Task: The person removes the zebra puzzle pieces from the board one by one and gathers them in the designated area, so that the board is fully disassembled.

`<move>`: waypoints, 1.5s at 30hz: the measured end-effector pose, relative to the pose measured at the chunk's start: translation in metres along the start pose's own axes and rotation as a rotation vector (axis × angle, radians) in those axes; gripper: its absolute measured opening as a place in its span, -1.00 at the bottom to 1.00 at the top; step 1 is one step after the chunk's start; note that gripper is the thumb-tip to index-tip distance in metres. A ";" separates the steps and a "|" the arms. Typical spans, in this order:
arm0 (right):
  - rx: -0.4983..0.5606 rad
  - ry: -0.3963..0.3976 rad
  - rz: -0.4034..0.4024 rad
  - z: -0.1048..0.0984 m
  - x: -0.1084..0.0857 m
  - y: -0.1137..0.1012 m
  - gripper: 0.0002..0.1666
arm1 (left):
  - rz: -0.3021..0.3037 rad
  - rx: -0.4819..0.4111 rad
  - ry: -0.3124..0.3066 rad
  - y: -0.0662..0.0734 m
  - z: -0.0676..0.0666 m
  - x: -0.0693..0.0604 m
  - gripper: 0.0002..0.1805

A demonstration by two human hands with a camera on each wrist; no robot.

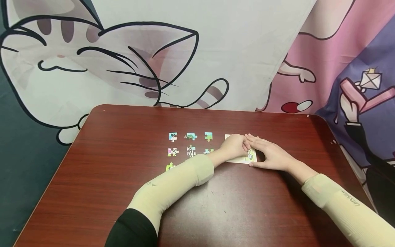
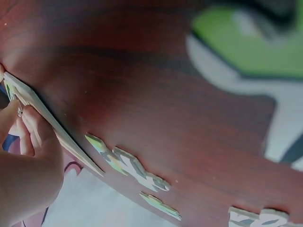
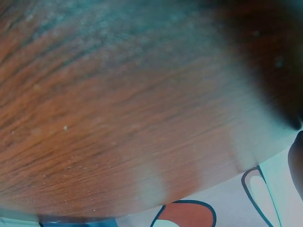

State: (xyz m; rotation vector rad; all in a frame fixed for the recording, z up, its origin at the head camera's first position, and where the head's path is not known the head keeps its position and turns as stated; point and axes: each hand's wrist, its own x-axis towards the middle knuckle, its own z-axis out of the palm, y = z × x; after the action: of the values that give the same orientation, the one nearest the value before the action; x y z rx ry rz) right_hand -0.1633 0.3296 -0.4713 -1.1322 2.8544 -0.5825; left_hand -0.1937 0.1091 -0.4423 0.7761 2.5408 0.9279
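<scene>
A flat pale puzzle board (image 1: 240,160) with a printed picture lies toward the right of the table. Over its middle, my left hand (image 1: 235,145) bends its fingers and covers much of the board. In the left wrist view, thumb and fingertips pinch a small puzzle piece (image 2: 20,110) just above the board's surface; most of that piece is hidden. My right hand (image 1: 273,154) rests at the board's right side, fingers fairly straight along the far edge and thumb at the near right corner. The right wrist view shows almost none of that hand.
Several loose puzzle pieces (image 1: 191,136) lie in spaced rows left of the board, some partly behind the left sleeve (image 1: 182,175). They rest on a brown wooden table (image 1: 123,144). A printed cartoon curtain (image 1: 240,58) hangs beyond the far edge.
</scene>
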 end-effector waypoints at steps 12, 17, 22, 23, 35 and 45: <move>-0.010 -0.006 0.007 -0.001 0.000 0.000 0.20 | 0.041 -0.057 0.045 0.002 0.001 -0.007 -0.85; -0.014 -0.002 0.002 -0.001 -0.001 -0.001 0.13 | 0.060 -0.099 0.054 0.005 -0.009 -0.018 -0.86; -0.012 -0.004 0.001 -0.001 -0.001 -0.001 0.09 | 0.085 -0.166 0.064 0.001 -0.025 -0.034 -0.88; -0.012 -0.005 0.002 -0.001 0.000 -0.001 0.09 | 0.085 -0.181 0.063 0.000 -0.029 -0.037 -0.87; -0.034 -0.049 0.032 -0.005 0.002 -0.003 0.12 | 0.047 -0.294 0.046 -0.031 -0.056 -0.076 -0.86; -0.045 -0.067 0.042 -0.005 0.003 -0.003 0.13 | -0.008 -0.312 0.017 -0.055 -0.060 -0.107 -0.90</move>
State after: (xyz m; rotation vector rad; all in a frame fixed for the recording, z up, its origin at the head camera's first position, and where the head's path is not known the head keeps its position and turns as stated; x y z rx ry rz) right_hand -0.1640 0.3274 -0.4650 -1.0735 2.8405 -0.4715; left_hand -0.1576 -0.0188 -0.4226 0.6635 2.3287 1.2915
